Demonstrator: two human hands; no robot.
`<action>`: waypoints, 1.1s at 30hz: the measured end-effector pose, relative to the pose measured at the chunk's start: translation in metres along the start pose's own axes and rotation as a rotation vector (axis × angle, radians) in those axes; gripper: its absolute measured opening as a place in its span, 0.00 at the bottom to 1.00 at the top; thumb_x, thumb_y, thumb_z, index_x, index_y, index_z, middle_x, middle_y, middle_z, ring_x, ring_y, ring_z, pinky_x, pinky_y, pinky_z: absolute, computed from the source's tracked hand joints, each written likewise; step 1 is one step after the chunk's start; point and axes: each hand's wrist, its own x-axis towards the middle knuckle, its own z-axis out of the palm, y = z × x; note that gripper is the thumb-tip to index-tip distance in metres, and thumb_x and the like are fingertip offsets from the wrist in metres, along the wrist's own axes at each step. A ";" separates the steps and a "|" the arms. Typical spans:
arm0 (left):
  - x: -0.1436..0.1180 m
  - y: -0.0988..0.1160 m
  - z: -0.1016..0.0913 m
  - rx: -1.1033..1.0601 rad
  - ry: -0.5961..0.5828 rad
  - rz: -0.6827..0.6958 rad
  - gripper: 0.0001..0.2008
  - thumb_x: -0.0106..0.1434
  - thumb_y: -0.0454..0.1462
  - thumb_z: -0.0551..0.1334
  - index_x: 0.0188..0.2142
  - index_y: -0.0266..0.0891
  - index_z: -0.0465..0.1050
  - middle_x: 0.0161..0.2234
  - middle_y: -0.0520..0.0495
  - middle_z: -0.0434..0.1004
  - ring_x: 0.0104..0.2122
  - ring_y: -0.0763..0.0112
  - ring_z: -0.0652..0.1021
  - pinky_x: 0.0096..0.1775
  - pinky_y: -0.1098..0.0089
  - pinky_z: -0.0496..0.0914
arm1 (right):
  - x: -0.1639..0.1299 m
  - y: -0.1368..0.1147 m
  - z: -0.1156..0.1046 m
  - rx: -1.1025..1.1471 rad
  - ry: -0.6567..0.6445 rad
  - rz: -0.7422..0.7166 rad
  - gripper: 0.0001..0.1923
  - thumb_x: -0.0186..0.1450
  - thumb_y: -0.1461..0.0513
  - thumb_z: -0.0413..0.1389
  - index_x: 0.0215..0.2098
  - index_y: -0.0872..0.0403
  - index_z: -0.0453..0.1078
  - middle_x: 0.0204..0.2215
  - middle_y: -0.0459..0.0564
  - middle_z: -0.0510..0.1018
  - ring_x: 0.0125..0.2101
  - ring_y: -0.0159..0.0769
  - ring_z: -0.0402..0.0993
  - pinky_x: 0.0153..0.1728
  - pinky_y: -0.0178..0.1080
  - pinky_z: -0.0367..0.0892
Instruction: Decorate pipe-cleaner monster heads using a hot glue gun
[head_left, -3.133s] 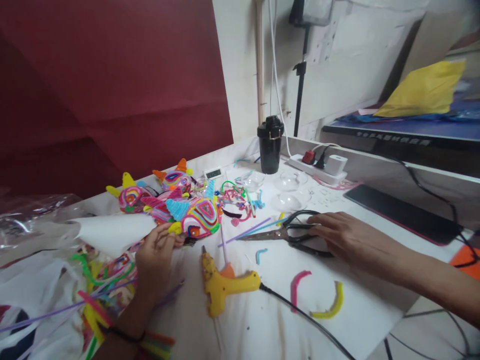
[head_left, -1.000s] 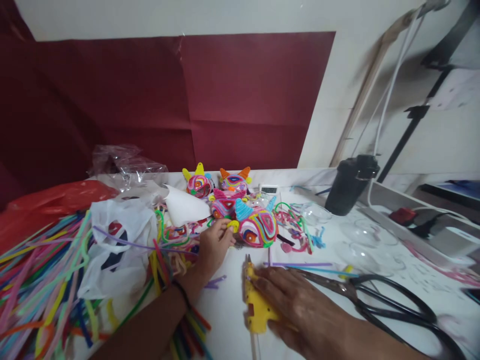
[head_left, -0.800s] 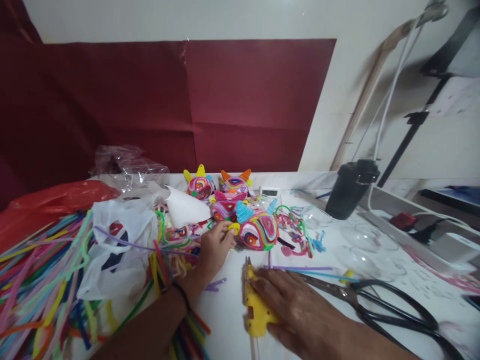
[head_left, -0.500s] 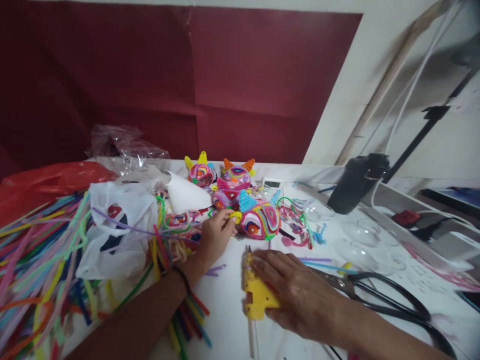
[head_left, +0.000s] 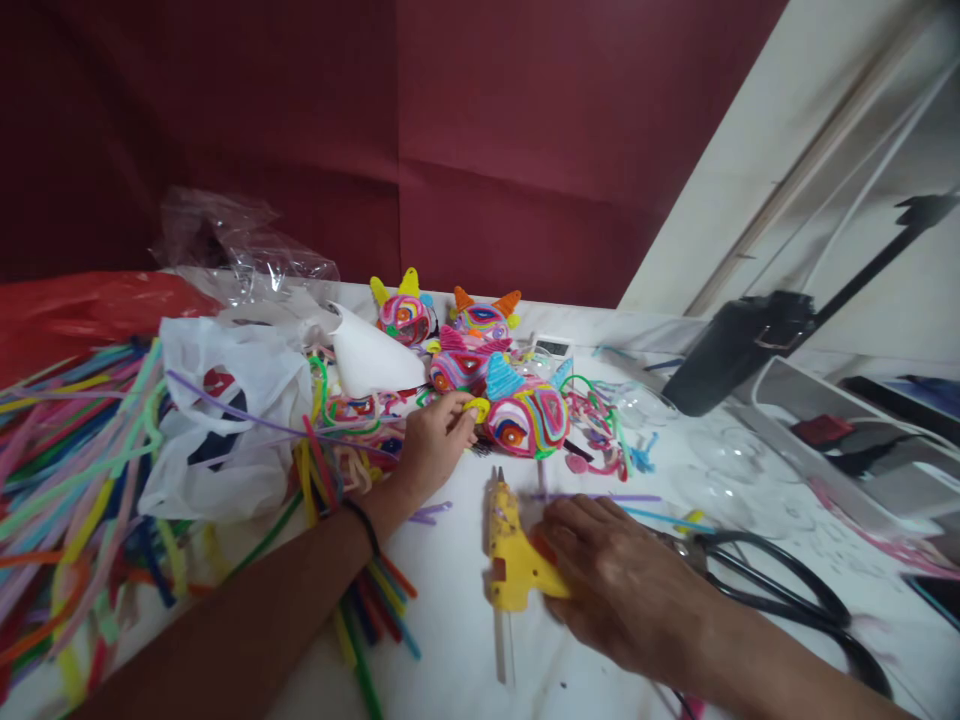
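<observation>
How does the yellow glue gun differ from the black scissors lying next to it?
The glue gun is bright yellow and chunky, with a narrow nozzle pointing away from the person; the scissors are black and thin, with big open handle loops. The right hand rests on the glue gun's rear, while the scissors lie just beyond its fingers, contact unclear. Both lie flat on the white table.

A heap of coloured pipe cleaners [head_left: 67, 450] spreads over the left of the white counter [head_left: 457, 640], partly under a white plastic bag [head_left: 225, 420]. Crumpled clear wrap [head_left: 240, 250] lies by the dark red wall [head_left: 450, 130]. Black scissors [head_left: 780, 590] rest at the right, a black cup [head_left: 739, 350] behind them, clear domes [head_left: 731, 455] between.
</observation>
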 end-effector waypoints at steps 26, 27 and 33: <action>-0.004 0.001 -0.002 0.133 0.024 0.051 0.07 0.62 0.36 0.58 0.37 0.41 0.74 0.22 0.52 0.77 0.23 0.71 0.77 0.25 0.75 0.67 | -0.016 0.020 -0.073 0.459 0.244 -0.027 0.13 0.65 0.50 0.49 0.43 0.44 0.70 0.37 0.49 0.77 0.33 0.43 0.74 0.26 0.37 0.72; -0.004 0.002 -0.002 0.127 0.023 0.051 0.07 0.62 0.36 0.58 0.37 0.40 0.75 0.23 0.51 0.77 0.23 0.71 0.77 0.25 0.75 0.67 | -0.012 0.023 -0.079 0.494 0.229 0.005 0.15 0.65 0.49 0.49 0.41 0.45 0.71 0.36 0.50 0.77 0.33 0.42 0.74 0.28 0.37 0.71; -0.004 0.006 -0.002 -0.014 0.014 0.017 0.07 0.60 0.32 0.57 0.34 0.41 0.74 0.19 0.54 0.74 0.20 0.73 0.76 0.23 0.76 0.67 | 0.015 0.036 -0.097 0.752 0.141 0.244 0.23 0.59 0.43 0.55 0.36 0.54 0.73 0.28 0.49 0.74 0.26 0.34 0.67 0.23 0.33 0.63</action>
